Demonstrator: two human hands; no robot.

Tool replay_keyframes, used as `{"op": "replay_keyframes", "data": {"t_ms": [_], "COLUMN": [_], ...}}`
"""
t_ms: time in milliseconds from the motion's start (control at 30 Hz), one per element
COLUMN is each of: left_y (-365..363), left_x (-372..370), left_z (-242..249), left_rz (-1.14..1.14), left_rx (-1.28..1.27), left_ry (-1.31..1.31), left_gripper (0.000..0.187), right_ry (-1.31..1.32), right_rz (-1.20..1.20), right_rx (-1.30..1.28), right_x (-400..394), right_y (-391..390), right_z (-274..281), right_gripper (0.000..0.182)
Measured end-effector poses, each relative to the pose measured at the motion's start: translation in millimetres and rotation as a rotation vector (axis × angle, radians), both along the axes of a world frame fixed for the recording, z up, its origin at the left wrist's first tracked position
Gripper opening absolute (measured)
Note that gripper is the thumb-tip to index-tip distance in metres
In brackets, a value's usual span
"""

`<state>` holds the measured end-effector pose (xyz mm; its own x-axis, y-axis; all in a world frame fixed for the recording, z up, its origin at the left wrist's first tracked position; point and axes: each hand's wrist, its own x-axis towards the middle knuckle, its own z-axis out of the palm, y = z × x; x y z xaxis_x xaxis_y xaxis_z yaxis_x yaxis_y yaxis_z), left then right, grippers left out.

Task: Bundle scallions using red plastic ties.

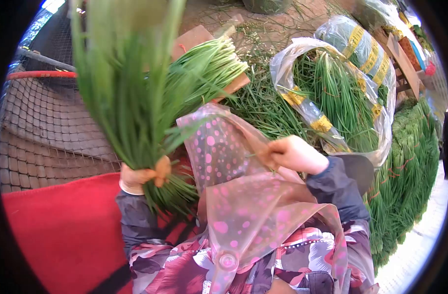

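Note:
My left hand [144, 177] is wrapped around a large bunch of garlic chives [131, 112] near its lower end. The long green leaves stand upward and fan out, blurred at the top, while the short ends stick out below my fist. My right hand [284, 153] is held apart from the bunch, above my lap, with fingers pinched together. A thin greenish strand shows by its fingertips, too small to make out for certain. Under it, a clear plastic apron [243, 196] with pink dots covers my lap.
More chives [209, 63] lie on a board behind the bunch. Loose green leaves [263, 108] cover the ground ahead. A plastic bag [302, 49] with yellow tape holds chives at right, beside stacked tied bundles [405, 181]. Black netting [47, 117] and red cloth [67, 220] are at left.

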<state>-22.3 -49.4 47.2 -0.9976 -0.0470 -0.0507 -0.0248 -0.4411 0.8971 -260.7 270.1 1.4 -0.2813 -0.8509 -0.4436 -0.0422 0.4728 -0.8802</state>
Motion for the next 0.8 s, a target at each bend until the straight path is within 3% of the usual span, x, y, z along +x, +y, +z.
{"op": "replay_keyframes", "data": {"t_ms": [33, 100, 133, 167, 267, 333, 367, 400, 467, 567, 633, 733, 767, 800], "left_y": [-8, -23, -28, -33, -42, -57, -62, -67, -88, -132, -132, -140, -140, -135], "left_x": [-10, -33, -47, -61, -103, -121, -130, -138, -155, -170, -185, -194, -197, -200], "left_z": [16, 43, 54, 61, 66, 56, 49, 40, 7, -106, -116, -112, -103, -90], "left_rz": [0.010, 0.029, 0.037, 0.041, -0.041, -0.067, -0.098, -0.128, -0.194, -0.259, -0.267, -0.260, -0.264, -0.253], "left_rx": [-0.098, -0.192, -0.311, -0.429, -0.352, -0.292, -0.262, -0.232, -0.463, -0.840, -1.086, -0.873, -0.970, -1.254], "left_ry": [0.013, 0.029, -0.009, -0.052, -0.048, -0.083, -0.189, -0.293, -0.568, -0.599, -0.648, -0.535, -0.544, -0.524], "left_gripper": [0.067, 0.064, 0.053, 0.042, 0.039, 0.039, 0.039, 0.040, 0.057, 0.071, 0.081, 0.080, 0.074, 0.069], "right_ry": [0.079, -0.163, -0.276, -0.264, -0.250, -0.565, -0.653, -0.576, -0.734, -0.878, -0.930, -0.802, -0.810, -0.816], "right_rz": [-0.052, -0.146, -0.164, -0.027, 0.369, 0.246, 0.175, 0.102, -0.061, -0.449, -0.571, -0.638, -0.641, -0.640], "right_rx": [-0.113, -0.158, -0.162, -0.134, -0.321, -0.482, -0.569, -0.498, -0.569, -0.346, -0.241, -0.201, -0.162, -0.128], "right_x": [-4, -21, -29, -32, -22, -27, -36, -46, -60, -66, -78, -87, -91, -94], "right_y": [-16, -47, -62, -79, -131, -162, -173, -177, -185, -197, -205, -204, -206, -208], "right_z": [-8, -11, -5, -2, 3, -2, -2, -10, -46, -106, -108, -104, -106, -108], "right_gripper": [0.027, 0.035, 0.041, 0.057, 0.080, 0.088, 0.087, 0.079, 0.073, 0.059, 0.054, 0.050, 0.049, 0.048]}}
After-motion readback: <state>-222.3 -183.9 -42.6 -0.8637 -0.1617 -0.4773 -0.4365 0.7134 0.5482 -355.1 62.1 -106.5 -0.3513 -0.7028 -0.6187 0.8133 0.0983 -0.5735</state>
